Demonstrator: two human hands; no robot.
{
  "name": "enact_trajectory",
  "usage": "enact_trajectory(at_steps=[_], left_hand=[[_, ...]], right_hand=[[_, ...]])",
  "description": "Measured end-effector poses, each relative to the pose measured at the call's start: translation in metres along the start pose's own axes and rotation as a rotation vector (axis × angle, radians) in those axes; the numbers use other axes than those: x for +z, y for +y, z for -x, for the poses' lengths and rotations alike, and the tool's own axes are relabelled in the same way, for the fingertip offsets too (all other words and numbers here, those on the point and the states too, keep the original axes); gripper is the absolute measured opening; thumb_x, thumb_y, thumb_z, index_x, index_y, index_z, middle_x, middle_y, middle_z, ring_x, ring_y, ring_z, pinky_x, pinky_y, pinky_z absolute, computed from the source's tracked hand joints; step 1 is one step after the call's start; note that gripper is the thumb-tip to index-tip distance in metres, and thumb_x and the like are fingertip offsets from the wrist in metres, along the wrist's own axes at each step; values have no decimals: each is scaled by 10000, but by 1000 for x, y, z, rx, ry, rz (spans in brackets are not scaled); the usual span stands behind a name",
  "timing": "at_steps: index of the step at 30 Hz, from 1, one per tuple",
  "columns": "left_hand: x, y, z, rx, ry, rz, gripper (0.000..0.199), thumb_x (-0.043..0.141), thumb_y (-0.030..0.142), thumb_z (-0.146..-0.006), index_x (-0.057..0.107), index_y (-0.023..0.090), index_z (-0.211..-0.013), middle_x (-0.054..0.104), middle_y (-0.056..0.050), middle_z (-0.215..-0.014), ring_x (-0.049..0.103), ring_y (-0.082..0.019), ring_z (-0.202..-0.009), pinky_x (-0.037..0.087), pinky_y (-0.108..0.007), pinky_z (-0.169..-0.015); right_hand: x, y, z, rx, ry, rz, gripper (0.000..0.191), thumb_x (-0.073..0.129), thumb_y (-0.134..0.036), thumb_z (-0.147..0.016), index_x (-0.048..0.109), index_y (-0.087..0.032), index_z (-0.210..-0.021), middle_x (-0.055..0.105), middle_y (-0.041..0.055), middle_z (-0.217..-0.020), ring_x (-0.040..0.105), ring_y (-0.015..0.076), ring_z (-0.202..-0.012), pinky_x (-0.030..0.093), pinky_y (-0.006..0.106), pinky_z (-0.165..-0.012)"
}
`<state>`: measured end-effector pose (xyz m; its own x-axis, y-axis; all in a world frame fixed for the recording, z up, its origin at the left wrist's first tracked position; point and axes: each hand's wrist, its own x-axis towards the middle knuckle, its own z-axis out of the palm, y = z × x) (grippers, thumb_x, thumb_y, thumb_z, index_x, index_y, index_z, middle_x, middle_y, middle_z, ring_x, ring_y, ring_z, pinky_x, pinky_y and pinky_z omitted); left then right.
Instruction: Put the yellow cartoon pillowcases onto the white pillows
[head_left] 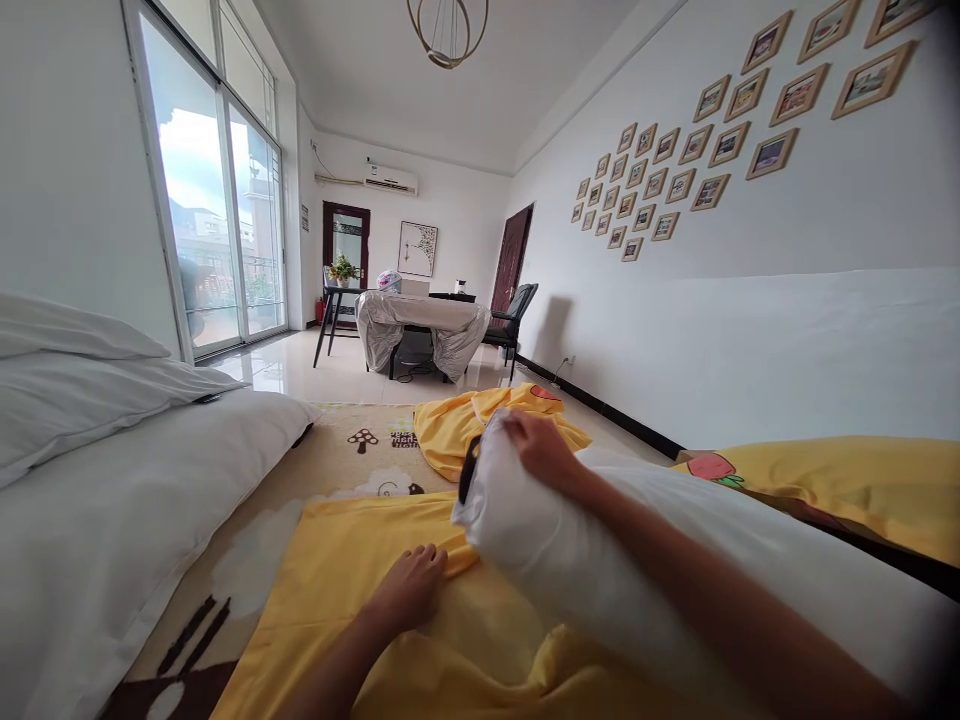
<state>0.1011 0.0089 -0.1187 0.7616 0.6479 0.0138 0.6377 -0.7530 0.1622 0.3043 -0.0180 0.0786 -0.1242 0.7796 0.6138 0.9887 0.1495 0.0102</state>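
Observation:
A long white pillow (pixel 555 530) lies slanting from the centre to the lower right. Near its far corner my right hand (pixel 536 448) is closed on the white fabric, lifting that corner. Below and left, my left hand (pixel 416 585) rests on a yellow pillowcase (pixel 322 560) spread over the mat, its fingers curled at the fabric; whether they pinch it is hard to tell. A dark strip shows at the pillow's end. Part of the yellow cloth bunches up at the bottom of the view, beside my left forearm.
White pillows (pixel 187 480) are stacked at the left. A crumpled yellow cloth (pixel 450 430) lies ahead on the patterned mat (pixel 345 470). Another yellow pillow (pixel 840 480) is at the right. Farther off stand a covered table (pixel 420 310) and a black chair (pixel 517 315).

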Motion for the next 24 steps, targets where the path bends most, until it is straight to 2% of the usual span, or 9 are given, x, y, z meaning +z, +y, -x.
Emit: enact_trajectory(at_steps=[4,7,9,12,14,17,19,21,24], left_hand=[[-4,-2,2,8,-23,24,302,470,128,-740,556,173,-1025,607,-105,-1084,574,-239,-985,467,-344,-840],[-4,-3,2,6,-26,40,286,481,153,-741,558,175,-1016,608,-105,-1080,575,-245,-993,467,-349,-843],[-4,-3,2,3,-25,51,280,475,152,-743,562,176,-1008,611,-105,-1074,579,-248,-988,470,-351,-832],[-3,-3,2,-4,-20,71,269,470,148,-748,563,175,-998,613,-106,-1062,584,-250,-981,470,-352,-823],[-3,-2,2,-8,-15,83,260,467,147,-753,564,174,-992,614,-107,-1053,586,-248,-980,466,-347,-822],[-3,-2,1,-13,-2,103,254,467,133,-743,571,175,-971,620,-100,-1040,590,-241,-970,459,-328,-809],[-2,-2,0,-21,11,116,245,471,123,-732,577,179,-947,626,-92,-1031,592,-237,-964,452,-316,-803],[0,-3,-1,-39,29,130,218,465,115,-736,581,180,-910,636,-89,-1008,597,-234,-950,442,-304,-792],[1,-5,-3,-84,71,170,157,441,131,-775,579,179,-833,656,-84,-943,613,-218,-873,424,-278,-730]], right_hand=[[-56,43,-18,141,307,54,251,378,-235,-894,585,-140,-789,612,79,-640,510,164,-562,322,275,-558],[-103,69,-18,182,625,144,198,420,-241,-849,529,-167,-701,457,26,-525,365,137,-489,256,302,-542],[-126,78,-14,95,809,212,219,430,-232,-841,453,-207,-625,338,-14,-488,275,118,-464,224,304,-521],[-139,74,-4,-235,1007,328,283,423,-179,-852,367,-242,-582,249,-36,-483,235,115,-450,206,294,-478],[-130,64,4,-471,1037,320,267,420,-127,-840,393,-233,-596,288,-26,-494,277,120,-456,229,289,-467],[-92,42,21,-715,893,140,162,446,-105,-814,494,-193,-688,426,5,-550,385,133,-507,294,291,-502],[-58,24,35,-763,742,83,125,452,-134,-815,511,-186,-717,438,-2,-546,395,135,-515,293,295,-518],[-21,6,50,-773,587,57,176,413,-138,-823,481,-195,-672,429,-11,-525,373,131,-497,274,298,-522],[25,-20,66,-785,284,13,238,348,-123,-829,419,-204,-617,438,-9,-512,336,130,-466,225,308,-523]])
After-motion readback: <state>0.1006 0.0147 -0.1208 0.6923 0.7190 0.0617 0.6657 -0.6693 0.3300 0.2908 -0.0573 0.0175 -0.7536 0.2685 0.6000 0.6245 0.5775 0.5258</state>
